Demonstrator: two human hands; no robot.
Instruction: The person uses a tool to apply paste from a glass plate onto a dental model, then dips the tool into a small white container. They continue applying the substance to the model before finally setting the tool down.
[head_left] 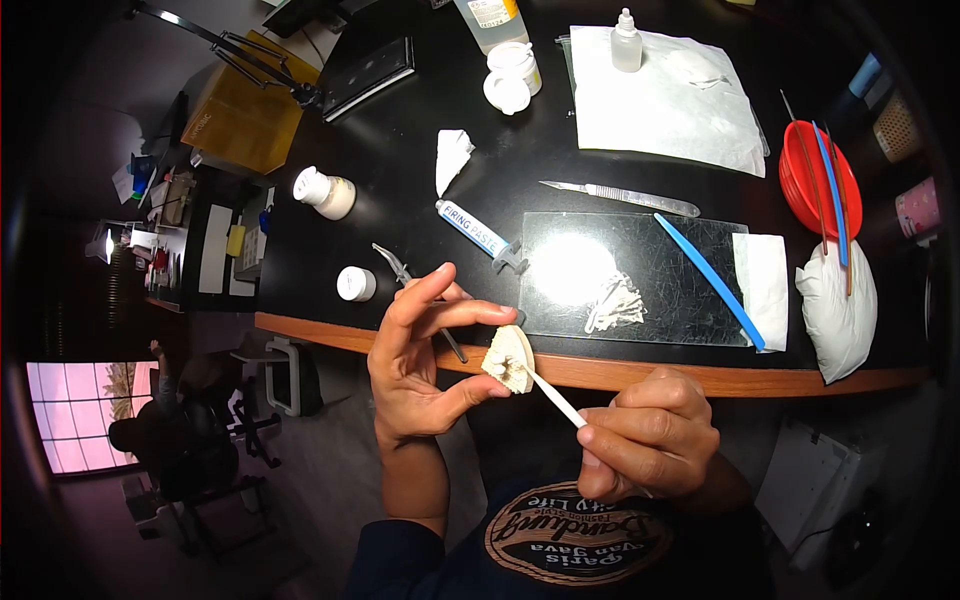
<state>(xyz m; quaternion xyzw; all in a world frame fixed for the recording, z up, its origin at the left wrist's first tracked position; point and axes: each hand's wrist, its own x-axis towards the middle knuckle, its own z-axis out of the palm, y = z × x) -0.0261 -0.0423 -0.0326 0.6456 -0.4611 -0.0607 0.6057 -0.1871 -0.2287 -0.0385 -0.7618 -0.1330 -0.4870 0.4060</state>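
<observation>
My left hand (425, 370) pinches a cream-coloured dental cast (508, 352) between thumb and fingers, just in front of the table edge. From the right, my right hand (652, 432) grips a slim white stick (557, 400), whose thin tip meets the tooth side of the cast. Behind my left hand lies a metal tool with a curved tip (390, 262), partly hidden by the fingers. Beyond the cast, a glass slab (655, 240) carries a smeared heap of white paste (617, 303). A blue spatula (708, 280) rests across the slab.
A syringe labelled firing paste (472, 230) lies left of the slab, a scalpel (630, 196) behind it. Small jars (355, 284) and a bottle (325, 193) stand left. At right are a red bowl (800, 180) and a white bag (840, 315). A person (185, 430) sits far left.
</observation>
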